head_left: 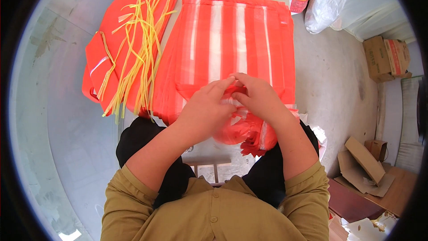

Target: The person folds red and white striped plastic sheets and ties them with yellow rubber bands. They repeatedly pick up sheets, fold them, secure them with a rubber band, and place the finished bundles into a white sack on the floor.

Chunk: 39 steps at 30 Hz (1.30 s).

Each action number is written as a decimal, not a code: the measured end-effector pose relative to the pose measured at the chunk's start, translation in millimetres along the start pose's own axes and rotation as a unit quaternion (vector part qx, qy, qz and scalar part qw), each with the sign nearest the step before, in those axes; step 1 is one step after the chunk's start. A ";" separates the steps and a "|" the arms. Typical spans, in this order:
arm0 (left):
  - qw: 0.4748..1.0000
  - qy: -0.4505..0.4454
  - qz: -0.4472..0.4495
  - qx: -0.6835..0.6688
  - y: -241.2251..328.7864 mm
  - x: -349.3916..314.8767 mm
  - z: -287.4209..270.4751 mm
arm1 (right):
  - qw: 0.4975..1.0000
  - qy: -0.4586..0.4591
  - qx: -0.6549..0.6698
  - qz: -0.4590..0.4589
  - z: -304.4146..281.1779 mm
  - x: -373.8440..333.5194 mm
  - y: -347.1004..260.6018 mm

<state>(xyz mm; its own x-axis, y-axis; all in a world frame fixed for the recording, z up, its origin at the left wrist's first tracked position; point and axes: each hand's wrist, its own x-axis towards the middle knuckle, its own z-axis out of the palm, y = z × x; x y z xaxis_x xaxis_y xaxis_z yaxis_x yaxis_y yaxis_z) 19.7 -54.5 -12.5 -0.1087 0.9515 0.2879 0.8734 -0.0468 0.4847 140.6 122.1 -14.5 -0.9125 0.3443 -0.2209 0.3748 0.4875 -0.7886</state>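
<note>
A thick stack of red plastic bags with white stripes [227, 35] lies in front of me. At its near edge, the loose end of a red plastic bag [256, 129] is bunched up and hangs over my lap. My left hand [207, 109] is closed on this bunched film, its fingers curled. From the other side my right hand [258, 98] pinches the same film, thumb and forefinger bent. The fingertips of both hands meet over the stack's near edge. Part of the gripped film is hidden beneath my hands.
Left of the stack, thin yellow ties [138, 58] lie across folded red sheets [100, 53]. White sacks [327, 0] stand at the far right. Cardboard boxes [379, 62] sit against the right wall, and an opened carton [363, 169] rests on a brown surface at the lower right.
</note>
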 end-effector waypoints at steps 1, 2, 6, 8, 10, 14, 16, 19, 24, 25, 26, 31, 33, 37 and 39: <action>1.000 0.003 -0.013 -0.005 0.8 -0.4 1.5 | 1.000 0.004 -0.002 -0.001 1.1 -0.8 -1.7; 1.000 0.006 -0.027 -0.009 1.3 -0.7 2.2 | 1.000 0.009 -0.005 -0.002 1.6 -2.0 -4.3; 0.997 0.002 -0.065 -0.039 3.4 1.1 -0.5 | 1.000 0.021 -0.017 -0.006 4.7 -2.0 -4.3; 0.996 -0.012 -0.079 -0.045 2.7 3.5 0.0 | 0.999 0.020 -0.032 -0.012 5.2 -1.6 -4.1; 0.995 0.000 -0.082 -0.050 0.1 4.5 4.1 | 0.999 0.021 -0.039 -0.011 5.5 -1.0 -3.9; 0.992 0.074 -0.088 -0.058 -7.2 6.6 19.0 | 0.999 0.033 -0.026 -0.015 7.3 1.1 3.9; 0.986 0.070 -0.127 -0.078 -9.7 7.7 20.9 | 0.999 0.039 -0.017 -0.019 6.7 1.7 7.3; 0.982 0.072 -0.150 -0.091 -11.9 10.3 21.0 | 0.999 0.044 -0.017 -0.010 3.8 0.6 8.3; 0.980 0.061 -0.173 -0.083 -15.8 12.8 23.1 | 0.998 0.026 0.038 0.043 -11.0 -6.2 5.6; 0.978 0.062 -0.181 -0.083 -15.6 13.8 24.2 | 0.999 0.030 0.018 0.030 -12.4 -7.4 9.6; 0.977 0.063 -0.188 -0.082 -15.5 14.7 25.3 | 0.999 0.034 -0.002 0.017 -13.1 -8.4 15.2; 0.979 0.064 -0.177 -0.081 -18.8 17.5 25.5 | 0.994 0.080 -0.054 -0.047 -11.8 -14.8 19.9; 0.979 0.066 -0.177 -0.078 -20.8 17.4 28.3 | 0.984 0.107 -0.098 -0.108 -12.7 -17.9 14.1; 0.978 0.062 -0.186 -0.075 -21.3 19.5 31.0 | 0.969 0.024 -0.111 -0.219 -10.7 -23.6 9.2; 0.979 0.054 -0.188 -0.064 -20.9 20.0 30.8 | 0.956 0.027 -0.121 -0.265 -4.1 -23.6 11.0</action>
<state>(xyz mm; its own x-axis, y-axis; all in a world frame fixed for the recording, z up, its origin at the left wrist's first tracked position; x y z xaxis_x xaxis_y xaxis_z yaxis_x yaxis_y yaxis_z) 13.9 -25.1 -42.2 -0.4662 0.8715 0.1525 0.6962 0.2550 0.6710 166.9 122.6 -15.7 -0.9776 0.0351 0.2074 -0.1047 0.7741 -0.6243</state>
